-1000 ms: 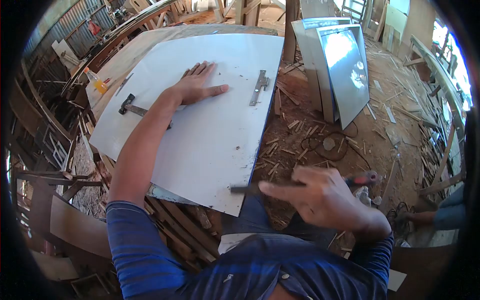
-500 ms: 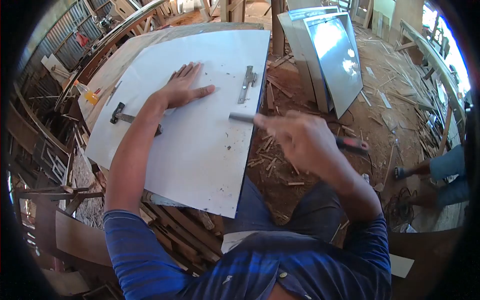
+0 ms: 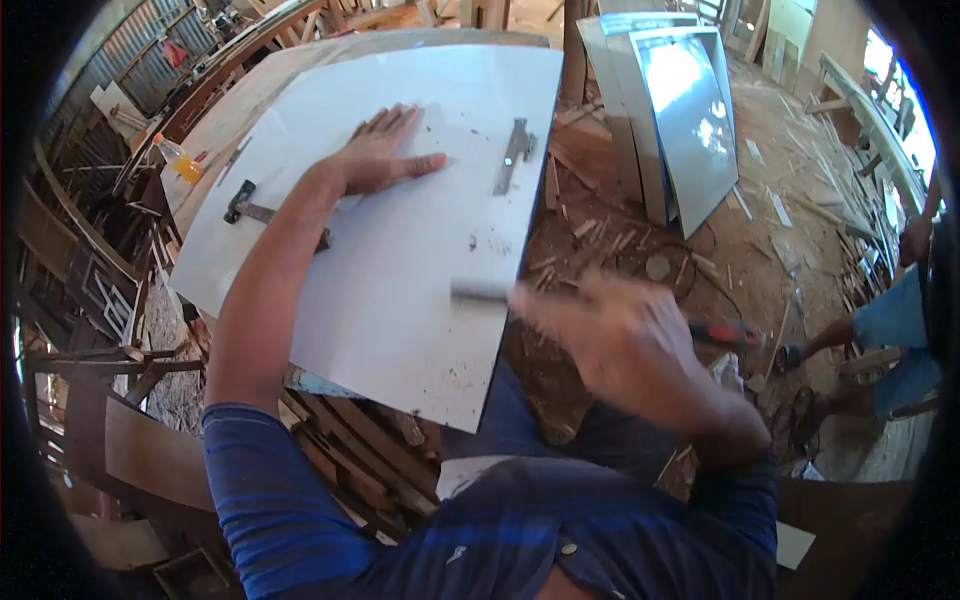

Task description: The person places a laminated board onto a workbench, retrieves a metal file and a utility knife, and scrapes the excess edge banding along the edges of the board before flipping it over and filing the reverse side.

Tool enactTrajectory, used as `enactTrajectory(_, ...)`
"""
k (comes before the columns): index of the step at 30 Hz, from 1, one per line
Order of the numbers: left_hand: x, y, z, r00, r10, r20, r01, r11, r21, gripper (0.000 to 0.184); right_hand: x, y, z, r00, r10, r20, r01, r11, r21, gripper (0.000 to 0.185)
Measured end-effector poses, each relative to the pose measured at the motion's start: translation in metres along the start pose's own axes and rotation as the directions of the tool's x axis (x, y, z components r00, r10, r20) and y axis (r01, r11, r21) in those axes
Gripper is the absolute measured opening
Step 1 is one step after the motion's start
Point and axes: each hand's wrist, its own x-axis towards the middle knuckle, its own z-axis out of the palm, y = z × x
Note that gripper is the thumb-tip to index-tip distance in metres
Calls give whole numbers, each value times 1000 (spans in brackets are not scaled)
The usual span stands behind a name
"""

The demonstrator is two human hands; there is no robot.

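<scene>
My left hand (image 3: pixel 385 155) lies flat with spread fingers on a white panel (image 3: pixel 380 270). My right hand (image 3: pixel 625 330), blurred, is closed around a file-like tool (image 3: pixel 480 292); its dark blade reaches over the panel's right edge, and its red and black handle shows behind the hand. A hammer (image 3: pixel 262 212) lies on the panel, its handle partly behind my left forearm. Near the upper right edge lies a metal latch-like piece (image 3: pixel 514 157). Small dark crumbs dot the panel near the blade.
A bottle of orange liquid (image 3: pixel 180 160) stands at the back left. Glossy boxed panels (image 3: pixel 690 120) stand upright at the right, on a floor (image 3: pixel 770 230) strewn with wood scraps. Another person's legs (image 3: pixel 890 335) are at the far right.
The tool in my right hand moved up along the panel's right edge, then back down partway. My left hand stays flat on the panel. The view has shifted slightly.
</scene>
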Motion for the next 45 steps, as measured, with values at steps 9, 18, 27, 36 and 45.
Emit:
enactTrajectory(9, 0, 4, -3, 1000, 3, 12, -3, 1000, -20, 131, -2, 15, 2, 1000, -19, 6, 17, 982, 189, 37)
enactTrajectory(18, 3, 3, -5, 1000, 3, -2, -3, 1000, -15, 134, 1, 11, -8, 999, -45, -14, 46, 994, 99, 37)
enactTrajectory(27, -1, 2, -1, 1000, -2, 4, 2, 1000, -10, 128, -12, -3, -7, 998, 10, 58, -14, 998, 64, 40)
enactTrajectory(36, -2, 2, -4, 1000, -21, -2, 21, 998, -66, 138, -11, -9, -4, 996, -81, -46, 82, 996, 18, 36)
enactTrajectory(45, -3, 4, -2, 1000, 7, 8, -6, 998, -60, 136, -13, -19, -8, 993, -98, 58, 98, 995, 13, 42)
